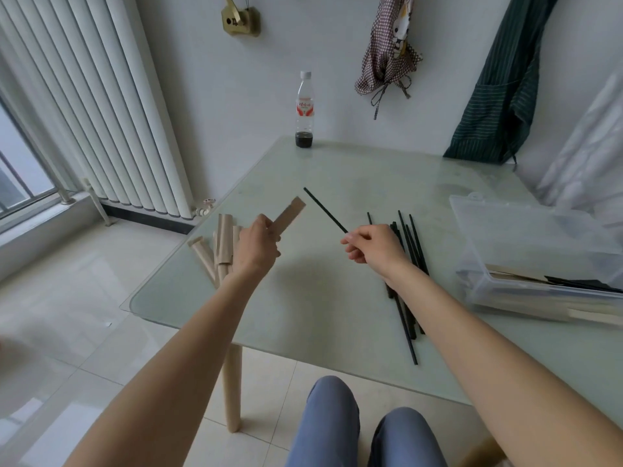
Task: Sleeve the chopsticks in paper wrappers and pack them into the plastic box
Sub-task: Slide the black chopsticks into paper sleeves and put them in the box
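My left hand [258,246] holds one brown paper wrapper [290,212] above the glass table [320,291], its free end pointing up and to the right. My right hand [372,246] pinches a black chopstick [325,209] by its near end; the far tip points up-left, close to the wrapper's end but apart from it. A pile of loose black chopsticks [409,291] lies under and beyond my right wrist. Several empty brown wrappers [219,251] lie by the table's left edge. The clear plastic box [539,291] stands open at the right with sleeved chopsticks inside.
A plastic bottle [305,109] with a little dark liquid stands at the table's far edge by the wall. The box's lid [526,227] lies open behind it. A radiator [101,106] is at the left; my knees [364,429] are below the near table edge.
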Demonstrator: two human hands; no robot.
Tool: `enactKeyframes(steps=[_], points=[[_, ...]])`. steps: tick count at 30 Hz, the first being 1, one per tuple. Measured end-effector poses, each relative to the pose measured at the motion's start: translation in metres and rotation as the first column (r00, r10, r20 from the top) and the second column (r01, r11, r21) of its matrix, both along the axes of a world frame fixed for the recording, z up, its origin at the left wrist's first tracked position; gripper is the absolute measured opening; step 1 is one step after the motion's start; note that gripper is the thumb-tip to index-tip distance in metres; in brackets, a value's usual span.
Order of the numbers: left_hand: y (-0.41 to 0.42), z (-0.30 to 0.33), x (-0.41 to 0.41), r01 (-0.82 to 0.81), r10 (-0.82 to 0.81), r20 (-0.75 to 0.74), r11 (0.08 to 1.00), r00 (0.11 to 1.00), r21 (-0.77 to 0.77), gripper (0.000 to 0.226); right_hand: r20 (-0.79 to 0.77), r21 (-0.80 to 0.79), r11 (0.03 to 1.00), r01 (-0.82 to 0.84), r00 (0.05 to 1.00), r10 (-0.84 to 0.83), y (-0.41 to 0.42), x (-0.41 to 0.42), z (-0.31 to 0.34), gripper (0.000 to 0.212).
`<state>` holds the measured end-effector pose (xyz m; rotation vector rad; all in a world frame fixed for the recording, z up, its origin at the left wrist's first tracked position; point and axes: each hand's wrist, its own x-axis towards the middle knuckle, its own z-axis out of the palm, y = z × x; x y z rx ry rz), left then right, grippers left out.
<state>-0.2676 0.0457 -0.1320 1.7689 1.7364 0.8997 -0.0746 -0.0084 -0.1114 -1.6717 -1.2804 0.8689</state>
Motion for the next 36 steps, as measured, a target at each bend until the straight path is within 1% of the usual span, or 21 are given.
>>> enactKeyframes(steps=[2, 3, 5, 7, 9, 12, 14, 16, 20, 24, 28, 30, 36], points=[[0.0, 0.007, 0.001, -0.026, 0.028, 0.048, 0.999, 0.998, -0.038, 0.019, 0.043, -0.027, 0.999, -0.017, 0.999, 0.018, -0.002, 0.004, 0.0, 0.02], [0.0, 0.009, 0.002, -0.037, 0.04, 0.043, 0.998, 0.998, -0.059, 0.02, 0.078, -0.038, 0.999, -0.028, 0.996, 0.031, -0.003, 0.005, 0.0, 0.025], [0.0, 0.011, 0.005, -0.055, 0.054, -0.01, 0.996, 0.998, -0.071, 0.02, 0.161, -0.035, 0.999, -0.041, 0.986, 0.046, -0.004, 0.005, 0.0, 0.028], [0.0, 0.009, 0.007, -0.068, 0.065, -0.038, 0.994, 0.997, -0.086, 0.017, 0.253, 0.002, 0.999, -0.046, 0.967, 0.044, -0.007, 0.005, 0.002, 0.021], [-0.004, 0.01, 0.005, -0.066, 0.062, -0.061, 0.996, 0.996, -0.066, 0.015, 0.315, 0.046, 0.998, -0.042, 0.949, 0.025, -0.009, 0.008, 0.004, 0.019], [-0.011, 0.015, 0.001, -0.005, 0.005, -0.08, 1.0, 0.997, -0.006, 0.017, 0.38, 0.086, 0.996, -0.027, 0.925, -0.008, -0.011, 0.014, 0.008, 0.019], [-0.014, 0.019, 0.0, 0.059, -0.058, -0.086, 0.998, 0.995, 0.014, 0.016, 0.409, 0.098, 0.995, -0.002, 0.912, -0.038, -0.011, 0.016, 0.009, 0.019], [-0.015, 0.023, 0.0, 0.114, -0.109, -0.136, 0.993, 0.985, 0.028, 0.015, 0.435, 0.113, 0.994, 0.007, 0.899, -0.056, -0.011, 0.016, 0.009, 0.019], [-0.017, 0.025, 0.0, 0.181, -0.163, -0.203, 0.981, 0.965, 0.073, 0.015, 0.488, 0.128, 0.992, -0.021, 0.872, -0.044, -0.012, 0.014, 0.009, 0.019], [-0.02, 0.026, -0.002, 0.212, -0.192, -0.196, 0.974, 0.962, 0.085, 0.015, 0.545, 0.121, 0.992, -0.047, 0.838, -0.027, -0.013, 0.017, 0.011, 0.02], [-0.02, 0.028, 0.003, 0.254, -0.239, -0.167, 0.964, 0.957, 0.074, 0.014, 0.597, 0.121, 0.985, -0.121, 0.802, 0.026, -0.014, 0.017, 0.012, 0.02], [-0.022, 0.03, 0.006, 0.261, -0.244, -0.185, 0.962, 0.952, 0.077, 0.014, 0.621, 0.114, 0.984, -0.134, 0.783, 0.035, -0.015, 0.016, 0.014, 0.021], [-0.026, 0.036, 0.005, 0.315, -0.294, -0.183, 0.945, 0.938, 0.093, 0.015, 0.605, 0.124, 0.977, -0.171, 0.794, 0.062, -0.017, 0.025, 0.02, 0.021]])
